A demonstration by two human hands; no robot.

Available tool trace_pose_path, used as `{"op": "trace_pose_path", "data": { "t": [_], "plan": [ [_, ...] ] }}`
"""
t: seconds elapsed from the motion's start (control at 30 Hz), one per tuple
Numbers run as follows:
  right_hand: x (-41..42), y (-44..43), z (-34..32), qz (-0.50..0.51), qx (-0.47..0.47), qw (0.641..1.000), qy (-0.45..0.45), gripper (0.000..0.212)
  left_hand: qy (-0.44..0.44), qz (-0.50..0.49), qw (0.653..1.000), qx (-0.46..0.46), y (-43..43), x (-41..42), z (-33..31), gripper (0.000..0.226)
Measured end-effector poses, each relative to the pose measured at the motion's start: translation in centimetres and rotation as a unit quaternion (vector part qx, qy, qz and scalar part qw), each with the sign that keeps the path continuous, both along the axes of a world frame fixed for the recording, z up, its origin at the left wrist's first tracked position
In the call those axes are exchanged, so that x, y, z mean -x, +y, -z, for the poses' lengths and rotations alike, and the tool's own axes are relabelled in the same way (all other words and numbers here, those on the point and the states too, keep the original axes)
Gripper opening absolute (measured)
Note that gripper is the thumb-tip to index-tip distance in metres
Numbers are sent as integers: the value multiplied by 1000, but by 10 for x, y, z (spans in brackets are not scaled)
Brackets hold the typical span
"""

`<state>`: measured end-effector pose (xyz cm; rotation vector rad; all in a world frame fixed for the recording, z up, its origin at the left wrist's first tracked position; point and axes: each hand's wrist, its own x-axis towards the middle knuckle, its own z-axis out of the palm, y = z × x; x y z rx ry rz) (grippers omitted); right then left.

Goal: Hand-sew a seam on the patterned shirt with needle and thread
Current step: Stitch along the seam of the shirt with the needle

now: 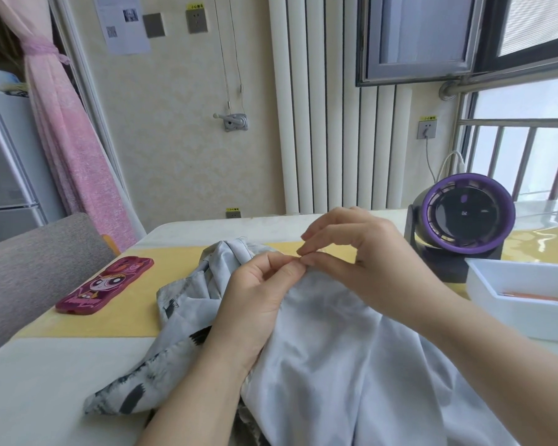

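Note:
The patterned shirt point(319, 342), pale grey with dark brush-like marks, lies bunched on the table in front of me, mostly turned inside out. My left hand point(255, 297) grips a raised fold of the shirt, thumb and forefinger pinching its top edge. My right hand point(355, 252) meets it there from the right, thumb and forefinger pinched together at the same fold. The needle is too small to make out between the fingertips, and I see no thread clearly.
A pink cartoon phone case point(105, 286) lies to the left on the yellow table mat point(136, 313). A purple-rimmed desk fan point(461, 217) stands at the back right. A white tray point(522, 304) holding an orange item sits at the right edge. A grey chair point(36, 262) stands left.

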<state>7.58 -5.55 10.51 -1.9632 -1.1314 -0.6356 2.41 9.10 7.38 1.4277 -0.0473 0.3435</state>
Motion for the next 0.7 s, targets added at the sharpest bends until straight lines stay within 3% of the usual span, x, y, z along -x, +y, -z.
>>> {"op": "trace_pose_path", "data": {
  "t": [0.1, 0.17, 0.27, 0.33, 0.43, 0.63, 0.7],
  "plan": [
    [-1, -1, 1, -15, -9, 1000, 19, 10, 9, -6, 1000, 0, -1, 0, 2, 17],
    [0, 0, 2, -6, 1, 1000, -24, 10, 20, -16, 1000, -2, -2, -1, 4, 21],
    [5, 2, 1, -16, -4, 998, -59, 8, 37, -39, 999, 9, -1, -3, 6, 12],
    [10, 4, 2, -35, -21, 999, 3, 6, 37, -58, 998, 8, 0, -4, 7, 7],
    [13, 7, 6, -61, -55, 992, 100, 8, 33, -85, 995, -29, 1, -6, 10, 18],
    [27, 12, -3, -53, -85, 986, 134, 17, 38, -161, 982, -96, 11, -14, 18, 14],
    [33, 14, -7, -97, -111, 970, 191, 13, 43, -170, 979, -99, 13, -16, 19, 14]
  ]
}}
